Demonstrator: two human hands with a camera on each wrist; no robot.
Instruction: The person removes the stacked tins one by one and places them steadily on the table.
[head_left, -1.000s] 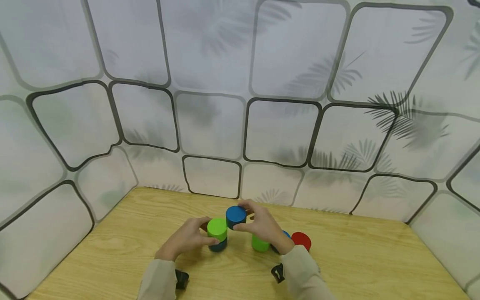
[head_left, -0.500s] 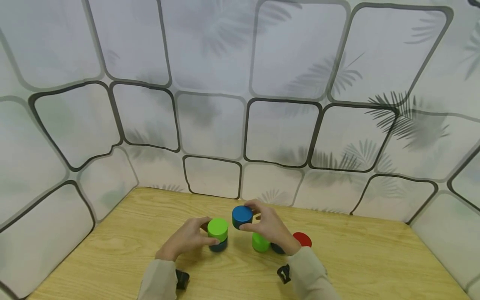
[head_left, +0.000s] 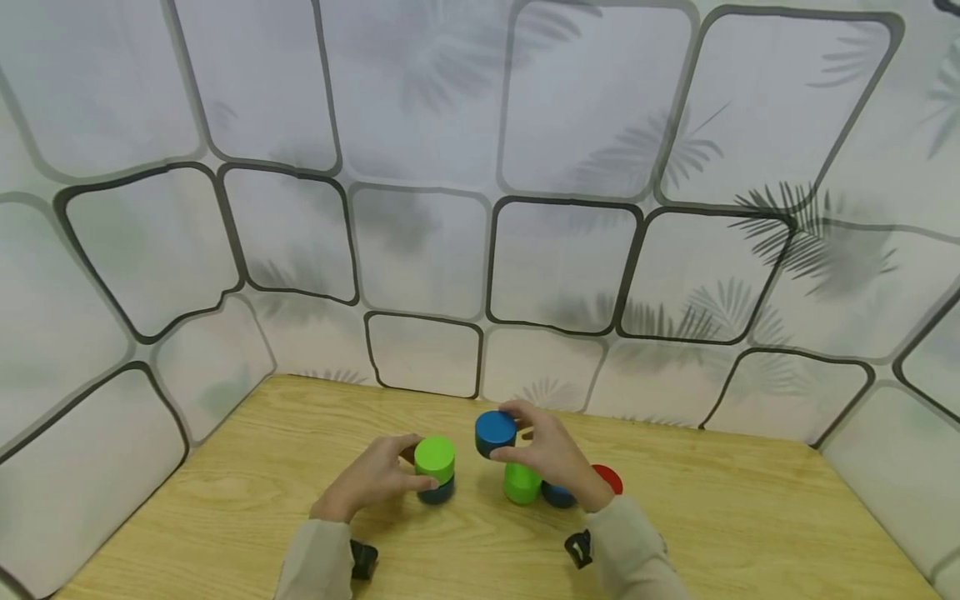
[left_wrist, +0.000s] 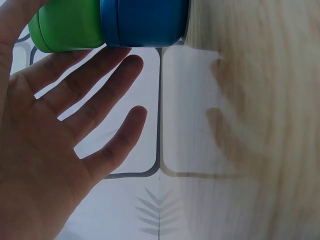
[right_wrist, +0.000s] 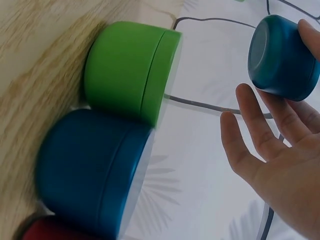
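Note:
On the left of the table (head_left: pixel 225 483) a green round tin (head_left: pixel 435 458) stands on top of a dark blue tin (head_left: pixel 437 492). My left hand (head_left: pixel 371 479) holds this stack at the green tin, thumb on the near side and fingers behind. In the left wrist view the lower fingers (left_wrist: pixel 107 107) spread out free. My right hand (head_left: pixel 551 454) pinches another blue tin (head_left: pixel 496 433) between thumb and fingers, lifted above the table. The right wrist view shows the underside of this blue tin (right_wrist: pixel 280 57) apart from the row of tins.
Beneath and beside my right hand, a green tin (head_left: pixel 521 486), a blue tin (head_left: pixel 558 496) and a red tin (head_left: pixel 607 478) stand in a row, partly covered by the forearm. A patterned fabric wall (head_left: pixel 420 250) encloses the table's back and sides.
My right hand has moved to the right with the blue tin, away from the left stack and over toward the green tin in the row. The left hand has stayed in place.

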